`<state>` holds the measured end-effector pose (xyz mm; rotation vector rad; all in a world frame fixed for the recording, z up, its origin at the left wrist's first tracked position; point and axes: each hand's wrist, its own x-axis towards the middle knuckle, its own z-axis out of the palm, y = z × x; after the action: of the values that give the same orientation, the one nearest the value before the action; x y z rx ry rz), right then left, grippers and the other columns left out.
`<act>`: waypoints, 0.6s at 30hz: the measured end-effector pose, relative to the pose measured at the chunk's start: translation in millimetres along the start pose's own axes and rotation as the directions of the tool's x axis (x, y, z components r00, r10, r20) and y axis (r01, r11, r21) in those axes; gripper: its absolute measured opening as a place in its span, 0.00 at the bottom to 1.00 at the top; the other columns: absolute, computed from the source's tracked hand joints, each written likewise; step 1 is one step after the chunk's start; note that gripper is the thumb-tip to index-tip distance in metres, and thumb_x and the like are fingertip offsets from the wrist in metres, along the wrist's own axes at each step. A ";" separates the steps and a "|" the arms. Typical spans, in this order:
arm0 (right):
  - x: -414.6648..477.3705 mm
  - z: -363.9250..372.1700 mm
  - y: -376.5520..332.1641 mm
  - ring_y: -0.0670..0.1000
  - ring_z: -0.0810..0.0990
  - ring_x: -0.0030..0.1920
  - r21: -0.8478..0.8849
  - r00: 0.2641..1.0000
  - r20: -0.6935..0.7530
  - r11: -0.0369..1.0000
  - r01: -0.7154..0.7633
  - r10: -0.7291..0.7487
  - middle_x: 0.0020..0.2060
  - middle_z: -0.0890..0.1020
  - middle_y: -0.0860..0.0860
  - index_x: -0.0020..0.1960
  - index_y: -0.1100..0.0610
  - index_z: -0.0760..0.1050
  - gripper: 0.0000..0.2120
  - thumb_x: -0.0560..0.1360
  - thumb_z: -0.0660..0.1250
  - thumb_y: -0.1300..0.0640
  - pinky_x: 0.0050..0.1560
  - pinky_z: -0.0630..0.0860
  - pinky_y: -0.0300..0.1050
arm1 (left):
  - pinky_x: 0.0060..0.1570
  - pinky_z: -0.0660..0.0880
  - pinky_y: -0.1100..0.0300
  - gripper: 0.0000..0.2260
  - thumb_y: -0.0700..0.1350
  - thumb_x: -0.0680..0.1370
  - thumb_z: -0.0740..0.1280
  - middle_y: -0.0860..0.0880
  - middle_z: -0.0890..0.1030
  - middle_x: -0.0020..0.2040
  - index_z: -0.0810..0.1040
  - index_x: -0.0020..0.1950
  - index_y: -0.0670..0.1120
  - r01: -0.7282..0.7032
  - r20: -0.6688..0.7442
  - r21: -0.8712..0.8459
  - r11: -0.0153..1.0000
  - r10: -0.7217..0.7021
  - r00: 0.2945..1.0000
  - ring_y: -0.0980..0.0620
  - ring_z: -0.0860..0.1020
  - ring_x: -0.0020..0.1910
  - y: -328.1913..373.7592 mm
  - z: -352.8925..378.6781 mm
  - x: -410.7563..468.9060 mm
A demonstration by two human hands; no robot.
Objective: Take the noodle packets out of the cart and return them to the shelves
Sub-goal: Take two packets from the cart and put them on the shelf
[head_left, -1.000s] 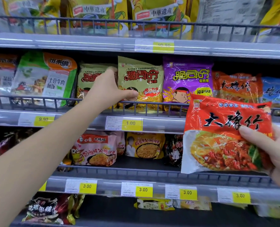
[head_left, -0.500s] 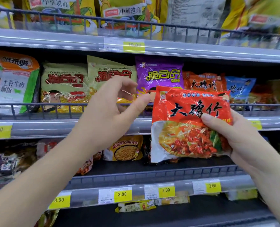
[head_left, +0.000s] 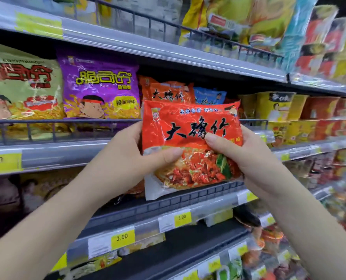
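Pkt: you held red glossy plastic noodle packet [head_left: 190, 126] in air, just below matching orange-red shelf packet [head_left: 166, 91] | L hand [head_left: 127, 156] + R hand [head_left: 247, 158] each pinched a side, thumbs on front | est.: light, slick film, brittle block; grip edges, don't squeeze.

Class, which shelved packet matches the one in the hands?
The orange packet right of the purple packet: same black characters as the held packet.

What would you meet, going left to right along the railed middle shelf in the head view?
Green-yellow packet → purple packet → orange packet → blue packet → yellow tubs → red tubs. The held red packet overlaps the orange and blue ones, so it is left out.
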<state>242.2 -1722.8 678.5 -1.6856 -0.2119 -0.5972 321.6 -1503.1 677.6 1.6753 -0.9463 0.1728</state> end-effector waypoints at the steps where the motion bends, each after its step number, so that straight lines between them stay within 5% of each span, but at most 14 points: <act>1: 0.0 -13.0 0.7 0.52 0.88 0.52 -0.009 1.000 0.005 1.000 0.009 -0.009 0.53 0.88 0.49 0.60 0.48 0.80 0.21 0.68 0.76 0.48 0.50 0.84 0.53 | 0.48 0.81 0.65 0.20 0.52 0.68 0.77 0.60 0.87 0.50 0.81 0.58 0.54 0.001 -0.011 -0.010 1.000 -0.001 1.000 0.59 0.86 0.49 1.2 12.8 4.5; 8: 3.1 -141.4 14.0 0.53 0.87 0.56 -0.036 0.999 0.011 0.998 0.052 -0.052 0.55 0.88 0.50 0.63 0.50 0.79 0.24 0.68 0.75 0.45 0.58 0.82 0.58 | 0.54 0.78 0.56 0.20 0.56 0.67 0.77 0.58 0.88 0.50 0.81 0.57 0.54 0.001 -0.092 0.020 1.000 0.001 0.996 0.58 0.86 0.50 23.1 116.8 46.3; 12: 12.6 -214.4 26.4 0.50 0.87 0.56 -0.089 0.996 -0.019 0.992 0.086 -0.088 0.53 0.88 0.47 0.60 0.47 0.80 0.24 0.66 0.77 0.43 0.59 0.80 0.48 | 0.56 0.79 0.52 0.19 0.54 0.68 0.78 0.55 0.88 0.50 0.81 0.57 0.53 0.002 -0.143 0.018 1.000 0.001 0.990 0.55 0.86 0.51 34.5 168.8 75.7; 15: 24.6 -250.3 32.8 0.50 0.86 0.56 -0.150 0.996 -0.021 0.985 0.084 -0.089 0.52 0.88 0.47 0.58 0.45 0.81 0.25 0.64 0.78 0.39 0.66 0.77 0.57 | 0.58 0.79 0.52 0.17 0.54 0.70 0.78 0.55 0.88 0.50 0.82 0.56 0.53 0.039 -0.162 0.047 0.998 -0.031 0.986 0.54 0.86 0.51 40.7 194.4 97.7; 18: 40.0 -272.9 35.5 0.45 0.87 0.52 -0.169 0.996 -0.012 0.982 0.086 -0.089 0.51 0.88 0.46 0.60 0.44 0.79 0.23 0.67 0.78 0.41 0.60 0.77 0.51 | 0.59 0.79 0.52 0.17 0.56 0.72 0.78 0.57 0.88 0.51 0.82 0.58 0.53 0.071 -0.174 0.127 0.989 -0.049 0.984 0.56 0.86 0.52 47.1 210.2 123.1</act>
<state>219.7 -1999.7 693.1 -1.8400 -0.2277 -0.7134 298.1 -1747.9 710.4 1.7777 -0.7690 0.3391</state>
